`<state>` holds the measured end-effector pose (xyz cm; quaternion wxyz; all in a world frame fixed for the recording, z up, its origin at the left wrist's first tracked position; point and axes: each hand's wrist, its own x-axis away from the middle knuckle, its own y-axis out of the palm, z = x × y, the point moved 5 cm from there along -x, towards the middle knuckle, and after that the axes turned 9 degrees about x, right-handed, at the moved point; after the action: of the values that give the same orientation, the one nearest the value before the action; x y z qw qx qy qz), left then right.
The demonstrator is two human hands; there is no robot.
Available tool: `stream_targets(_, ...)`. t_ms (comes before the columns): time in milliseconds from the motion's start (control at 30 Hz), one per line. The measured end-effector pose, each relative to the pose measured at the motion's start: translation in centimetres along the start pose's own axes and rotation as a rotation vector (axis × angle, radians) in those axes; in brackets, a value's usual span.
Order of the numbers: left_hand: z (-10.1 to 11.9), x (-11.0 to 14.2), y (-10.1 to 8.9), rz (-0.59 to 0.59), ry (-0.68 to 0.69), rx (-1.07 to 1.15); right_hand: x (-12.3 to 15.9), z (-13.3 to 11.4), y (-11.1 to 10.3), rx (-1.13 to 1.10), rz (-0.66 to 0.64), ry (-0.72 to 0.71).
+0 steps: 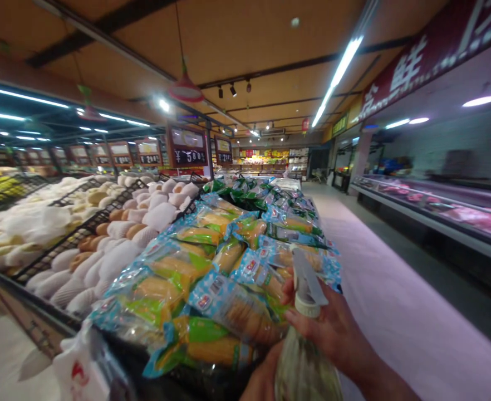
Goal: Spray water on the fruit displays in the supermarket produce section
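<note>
My right hand (333, 331) is wrapped round the neck of a clear spray bottle (306, 367), just under its white trigger head (308, 281). Only part of my left hand (264, 379) shows at the bottom edge, against the bottle's lower body; its fingers are hidden. Both hands are at the near end of a display heaped with packaged corn cobs (212, 303) in blue and green wrappers, which lie right beside the bottle.
Fruit in white foam nets (116, 245) fills black wire bins to the left. A white plastic bag (80, 370) hangs at the stand's near corner. An aisle (379, 289) runs on the right past a chilled meat counter (450, 214). Price signs (187, 147) hang above.
</note>
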<state>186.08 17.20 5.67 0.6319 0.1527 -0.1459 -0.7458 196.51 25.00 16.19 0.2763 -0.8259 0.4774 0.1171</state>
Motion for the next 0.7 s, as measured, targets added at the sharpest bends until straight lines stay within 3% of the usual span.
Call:
stream_targets(167, -1.6, -1.7, 0.2, -0.101, 0.0, 0.127, 0.8, 0.8, -1.5, 0.185, 0.124, 0.046)
stream_targets(367, -2.4, -1.8, -0.1, -0.291, 0.105, 0.129, 1.9, 1.1, -2.2, 0.267, 0.235, 0.131)
stream_targets(567, -0.5, -1.1, 0.9, -0.379, 0.054, 0.228, 1.5, 0.7, -1.0, 0.253, 0.169, 0.151)
stream_targets(700, -0.2, -0.6, 0.3, -0.345, 0.063, 0.151, 1.3, 0.8, 0.1, 0.136, 0.136, 0.162)
